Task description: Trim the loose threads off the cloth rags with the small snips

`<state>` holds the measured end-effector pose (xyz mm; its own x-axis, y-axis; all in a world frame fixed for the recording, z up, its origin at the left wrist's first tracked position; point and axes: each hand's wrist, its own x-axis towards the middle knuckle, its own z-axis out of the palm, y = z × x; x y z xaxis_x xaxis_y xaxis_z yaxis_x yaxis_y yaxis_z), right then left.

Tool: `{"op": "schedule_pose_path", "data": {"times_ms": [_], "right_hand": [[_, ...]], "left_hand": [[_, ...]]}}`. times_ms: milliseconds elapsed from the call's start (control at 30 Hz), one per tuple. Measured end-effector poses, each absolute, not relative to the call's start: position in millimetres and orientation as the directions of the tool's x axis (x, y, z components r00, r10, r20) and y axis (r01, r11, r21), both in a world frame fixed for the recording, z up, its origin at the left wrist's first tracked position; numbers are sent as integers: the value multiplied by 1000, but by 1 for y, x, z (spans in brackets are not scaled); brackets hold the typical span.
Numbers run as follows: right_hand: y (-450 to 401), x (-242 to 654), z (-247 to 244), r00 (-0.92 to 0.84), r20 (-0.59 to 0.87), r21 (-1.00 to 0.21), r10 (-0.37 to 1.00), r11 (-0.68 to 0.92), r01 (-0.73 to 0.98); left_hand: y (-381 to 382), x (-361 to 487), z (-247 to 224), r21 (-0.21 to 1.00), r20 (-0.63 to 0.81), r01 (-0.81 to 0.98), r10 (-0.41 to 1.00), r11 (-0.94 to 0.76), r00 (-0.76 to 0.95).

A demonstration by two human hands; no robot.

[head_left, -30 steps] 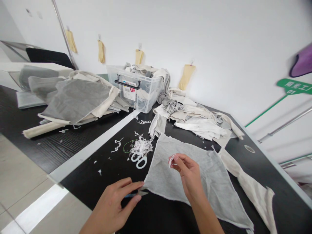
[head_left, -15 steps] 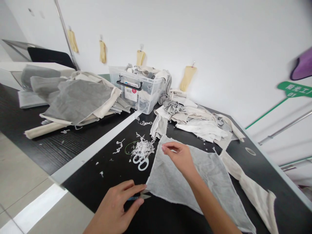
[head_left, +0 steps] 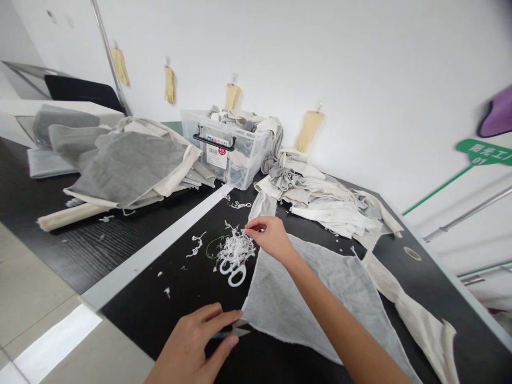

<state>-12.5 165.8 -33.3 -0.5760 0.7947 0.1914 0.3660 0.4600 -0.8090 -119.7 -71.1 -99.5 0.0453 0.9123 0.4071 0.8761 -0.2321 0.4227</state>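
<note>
My left hand [head_left: 200, 338] is closed around a pair of thread snips [head_left: 239, 332] with a blue handle, blades slightly apart. The snips lie beside the near-left corner of a grey cloth [head_left: 316, 288] spread flat on the black table. With fingers pinched, my right hand [head_left: 270, 237] is above the cloth's far-left corner, at the edge of a heap of white thread scraps [head_left: 237, 246]. Whatever is in that pinch is too small to make out. White-handled scissors [head_left: 236, 274] lie partly under the heap.
Behind stands a clear plastic bin [head_left: 244, 154] full of cloths. More cloths are piled to its right [head_left: 324, 194], and a grey stack [head_left: 128, 160] sits at left. A cream strip [head_left: 416, 304] and a tape ring [head_left: 412, 253] lie at right. Yellow gloves [head_left: 310, 130] hang on the wall.
My right hand has moved left and slightly away from me, from over the cloth to the thread heap. My left hand with the snips has barely moved.
</note>
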Motion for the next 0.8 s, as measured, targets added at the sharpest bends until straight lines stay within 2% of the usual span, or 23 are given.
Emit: {"op": "schedule_pose_path", "data": {"times_ms": [167,400,633,800], "right_hand": [[166,-8,-34,-617,169,-804,769,470,365],[156,65,-22,-475,168,-885,864,345,314],[131,216,-23,-152,75,-904,985,132,407],[88,318,-36,137,51,-905,989,-12,424]], "left_hand": [[-70,-120,-98,409,420,878,905,-248,61],[-71,-120,-106,413,377,882,924,-228,63],[-73,-129,-134,396,359,893,931,-215,65],[-71,-131,-139,452,371,868,928,-205,27]]}}
